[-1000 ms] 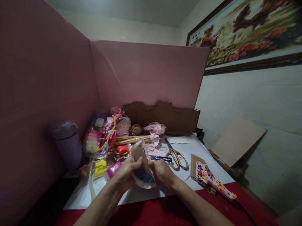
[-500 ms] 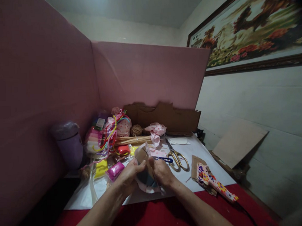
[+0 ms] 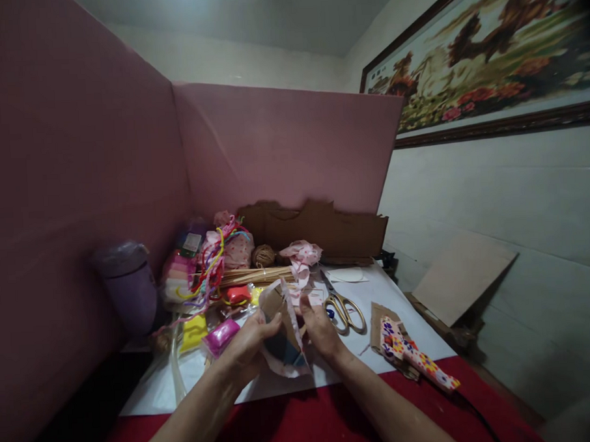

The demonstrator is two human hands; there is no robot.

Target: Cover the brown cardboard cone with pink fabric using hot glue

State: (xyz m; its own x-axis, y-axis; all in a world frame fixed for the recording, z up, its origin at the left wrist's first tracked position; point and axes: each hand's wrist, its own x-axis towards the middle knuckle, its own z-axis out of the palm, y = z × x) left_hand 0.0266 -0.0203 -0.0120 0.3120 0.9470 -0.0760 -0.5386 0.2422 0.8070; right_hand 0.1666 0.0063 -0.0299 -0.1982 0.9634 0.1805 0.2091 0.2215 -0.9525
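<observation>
Between my hands is a curved cardboard piece [image 3: 274,302] edged with pale pink fabric, its lower inner part blue-grey. My left hand [image 3: 254,340] grips its left side, thumb on the inner face. My right hand [image 3: 320,330] is closed at its right edge, thumb raised; the fingers behind are partly hidden. Just past my right hand lie gold-handled scissors [image 3: 344,312] and the end of a blue tool [image 3: 330,313], mostly covered by the hand. A magenta packet [image 3: 222,337] lies beside my left wrist.
A flower-patterned glue gun [image 3: 403,350] rests on cardboard at the right, its cord trailing off. Behind are wooden sticks [image 3: 258,275], a twine ball [image 3: 264,255], pink cloth [image 3: 302,254] and colourful pipe cleaners [image 3: 213,260]. A lilac bin [image 3: 129,290] stands left; pink panels [image 3: 282,143] enclose the back.
My right hand has shifted slightly right, and its thumb is now raised. The piece's right edge shows more and stands apart from the palm. The camera view has shifted slightly.
</observation>
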